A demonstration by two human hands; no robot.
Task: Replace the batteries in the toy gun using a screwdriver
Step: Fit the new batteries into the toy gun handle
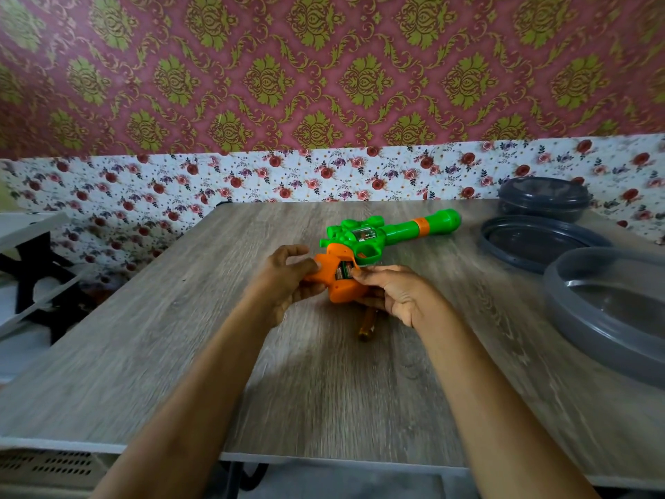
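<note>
Forearms crossed the table's [324,390] near edge. Left hand [288,279] gripped the orange butt of the toy gun [367,239], mid-table, barrel pointing far right. Right hand [396,293] held the butt from below, fingertips at the batteries [342,271]; their print was too blurred to read. An amber-handled screwdriver [367,325] lay just beneath. Grey lids [532,243] crowded the right edge.

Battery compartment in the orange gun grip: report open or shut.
Open: cylindrical batteries lie exposed inside the orange plastic grip.
</note>
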